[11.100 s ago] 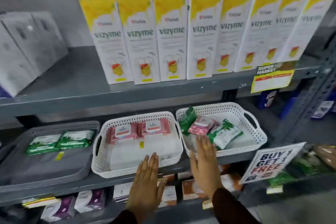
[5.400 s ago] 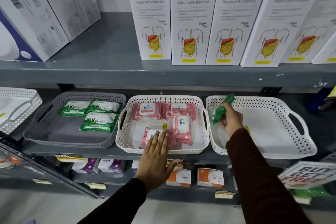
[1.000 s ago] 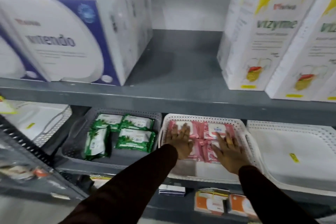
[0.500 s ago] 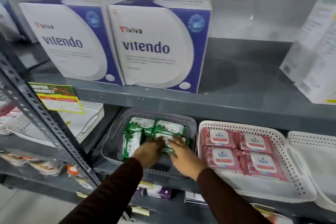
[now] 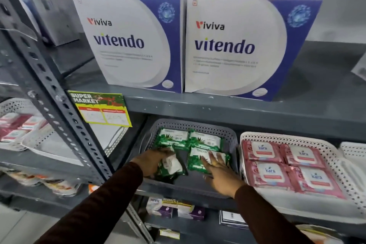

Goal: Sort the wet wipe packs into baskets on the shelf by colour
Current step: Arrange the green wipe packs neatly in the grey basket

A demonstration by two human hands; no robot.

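Observation:
A grey basket [image 5: 195, 125] on the middle shelf holds several green wet wipe packs [image 5: 206, 140]. My left hand [image 5: 152, 161] grips the front-left green pack [image 5: 171, 165], which lies tilted. My right hand [image 5: 218, 170] rests flat, fingers spread, on the front-right green pack [image 5: 198, 161]. To the right, a white basket [image 5: 336, 162] holds several pink packs [image 5: 265, 170] laid in neat rows.
Two large Vitendo boxes [image 5: 227, 45] stand on the shelf above. A perforated grey upright [image 5: 51, 93] crosses the left side, with a yellow-green price tag [image 5: 101, 111] beside it. Another white basket [image 5: 39, 142] with pink packs sits at far left. Small boxes [image 5: 174, 207] lie below.
My head has moved closer to the grey basket. My left hand has closed on the front-left green pack and my right hand has flattened onto the front-right one.

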